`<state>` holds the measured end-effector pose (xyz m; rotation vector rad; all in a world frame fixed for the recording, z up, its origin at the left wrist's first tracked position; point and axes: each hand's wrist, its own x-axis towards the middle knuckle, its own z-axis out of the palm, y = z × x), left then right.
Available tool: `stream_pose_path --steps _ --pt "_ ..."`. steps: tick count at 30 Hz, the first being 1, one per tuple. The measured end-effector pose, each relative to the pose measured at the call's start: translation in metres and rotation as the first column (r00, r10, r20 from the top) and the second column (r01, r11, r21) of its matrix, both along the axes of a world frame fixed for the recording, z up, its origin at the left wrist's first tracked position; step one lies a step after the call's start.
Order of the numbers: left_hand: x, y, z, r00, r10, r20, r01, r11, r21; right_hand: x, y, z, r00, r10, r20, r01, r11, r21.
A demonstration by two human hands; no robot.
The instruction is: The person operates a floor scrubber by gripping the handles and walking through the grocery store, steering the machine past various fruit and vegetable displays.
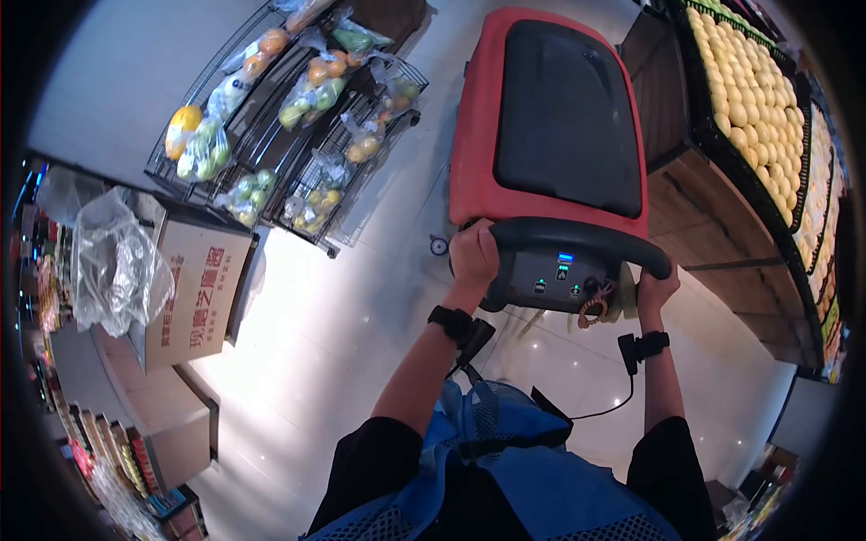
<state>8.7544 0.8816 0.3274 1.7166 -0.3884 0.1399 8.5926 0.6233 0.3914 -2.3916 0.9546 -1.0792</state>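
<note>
In front of me stands a red floor-cleaning machine [483, 117] with a large black lid [568, 117]. Its curved black handlebar [577, 233] runs across the near end. My left hand [474, 254] is closed around the bar's left end, and my right hand [657, 293] grips the right end. Below the bar is a control panel [561, 278] with a lit blue display and several green lights. A coiled cord [593, 311] hangs at the panel's lower right. Black straps with small devices sit on both wrists.
At the left, a wire rack [271, 135] carries bagged fruit and vegetables. Nearer stands a printed carton [194, 293] with clear plastic bags [117, 270] on top. Close along the right runs a wooden display stand [713, 230] with rows of yellow fruit [753, 108]. The tiled floor [307, 361] is glossy.
</note>
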Motion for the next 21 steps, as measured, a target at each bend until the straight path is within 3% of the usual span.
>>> stream_pose_path --steps 6,9,11,12,14,17,21 --pt "0.098 -0.009 -0.007 0.999 -0.043 -0.007 0.043 0.999 0.028 0.082 0.0 0.001 0.997 -0.076 -0.016 0.075 0.997 -0.034" --pt "0.144 -0.018 -0.02 0.995 -0.034 0.098 0.018 0.987 0.162 0.117 -0.008 -0.002 0.991 -0.123 -0.052 0.121 0.992 -0.041" --pt "0.171 -0.034 -0.048 0.953 0.05 0.297 -0.14 0.947 0.29 0.139 -0.019 -0.004 0.994 -0.113 -0.014 0.112 0.992 -0.059" --pt "0.182 -0.041 -0.035 0.953 0.03 0.301 -0.122 0.949 0.29 0.151 -0.026 -0.005 0.991 -0.133 -0.01 0.132 0.989 -0.058" --pt "0.204 -0.054 0.008 0.998 -0.055 -0.003 0.054 0.955 0.292 0.172 -0.038 -0.007 0.995 -0.103 -0.015 0.103 0.994 -0.036" --pt "0.246 -0.058 0.022 1.0 -0.031 -0.007 0.031 0.967 0.252 0.218 -0.033 0.011 0.997 -0.077 -0.015 0.076 0.995 -0.065" --pt "0.305 -0.092 -0.01 0.997 -0.058 -0.057 0.069 0.972 0.224 0.262 -0.07 0.007 0.998 -0.064 -0.015 0.063 0.996 -0.064"
